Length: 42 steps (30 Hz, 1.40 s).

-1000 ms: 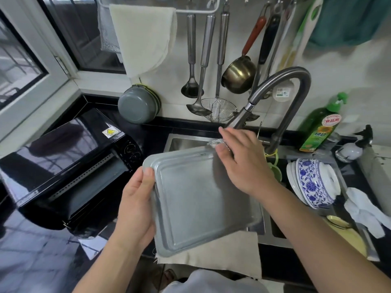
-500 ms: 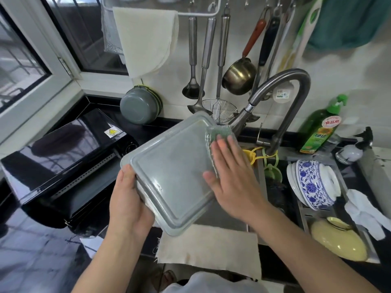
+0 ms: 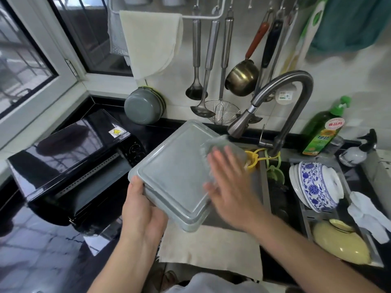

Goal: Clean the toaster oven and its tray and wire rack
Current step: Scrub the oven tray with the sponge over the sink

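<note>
over the sink [image 3: 264, 178] on a black counter [image 3: 31, 250], left hand [image 3: 141, 214] grasps the tray [image 3: 175, 174], flat right hand [image 3: 230, 187] scrubbing.

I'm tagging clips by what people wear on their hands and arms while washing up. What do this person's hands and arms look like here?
Both are bare: the left hand and right hand show no gloves, and no rings, watch or bracelet can be seen. Both forearms are uncovered to the picture's bottom edge, with no sleeve in view. The right hand is motion-blurred, so fine detail on its fingers cannot be told.
</note>
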Tool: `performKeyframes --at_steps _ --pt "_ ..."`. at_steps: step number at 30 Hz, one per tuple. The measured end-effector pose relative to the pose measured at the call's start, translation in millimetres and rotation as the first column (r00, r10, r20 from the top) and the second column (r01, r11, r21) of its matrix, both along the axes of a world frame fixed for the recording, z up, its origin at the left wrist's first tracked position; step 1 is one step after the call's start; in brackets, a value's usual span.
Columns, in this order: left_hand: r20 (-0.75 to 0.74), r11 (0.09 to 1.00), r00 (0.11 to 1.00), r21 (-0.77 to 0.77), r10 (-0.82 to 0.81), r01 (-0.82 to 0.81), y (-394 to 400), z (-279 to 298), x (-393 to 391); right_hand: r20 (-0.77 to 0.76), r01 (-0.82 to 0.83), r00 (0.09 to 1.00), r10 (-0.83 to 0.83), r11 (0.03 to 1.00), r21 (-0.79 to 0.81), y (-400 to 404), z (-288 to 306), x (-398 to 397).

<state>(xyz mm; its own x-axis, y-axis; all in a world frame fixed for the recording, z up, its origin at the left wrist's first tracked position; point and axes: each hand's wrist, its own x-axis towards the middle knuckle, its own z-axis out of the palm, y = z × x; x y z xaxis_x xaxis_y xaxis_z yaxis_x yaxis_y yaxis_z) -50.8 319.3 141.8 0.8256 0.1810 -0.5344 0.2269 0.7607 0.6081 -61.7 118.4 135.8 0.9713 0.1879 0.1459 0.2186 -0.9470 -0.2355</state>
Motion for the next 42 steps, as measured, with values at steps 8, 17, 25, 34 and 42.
performKeyframes --at_steps 8,17,25,34,42 --pt "0.004 0.998 1.0 -0.063 0.005 -0.004 -9 6 -1 -0.03 -0.103 0.994 0.104 0.994 0.021 12 5 -1" --pt "-0.063 0.98 0.995 -0.183 0.072 -0.082 -18 9 5 0.008 -0.327 0.945 0.327 0.945 0.002 42 -11 -31" --pt "-0.021 0.993 0.999 -0.117 -0.034 0.031 -24 6 -4 -0.166 -0.365 0.908 0.384 0.921 0.135 23 14 -21" --pt "0.062 0.949 0.967 -0.187 -0.246 0.253 -19 1 0 -0.109 -0.424 0.902 0.418 0.905 -0.034 29 29 -20" --pt "0.128 0.938 0.949 -0.162 -0.29 0.308 -41 -5 -15 -0.025 -0.298 0.954 0.299 0.954 0.033 43 22 -13"
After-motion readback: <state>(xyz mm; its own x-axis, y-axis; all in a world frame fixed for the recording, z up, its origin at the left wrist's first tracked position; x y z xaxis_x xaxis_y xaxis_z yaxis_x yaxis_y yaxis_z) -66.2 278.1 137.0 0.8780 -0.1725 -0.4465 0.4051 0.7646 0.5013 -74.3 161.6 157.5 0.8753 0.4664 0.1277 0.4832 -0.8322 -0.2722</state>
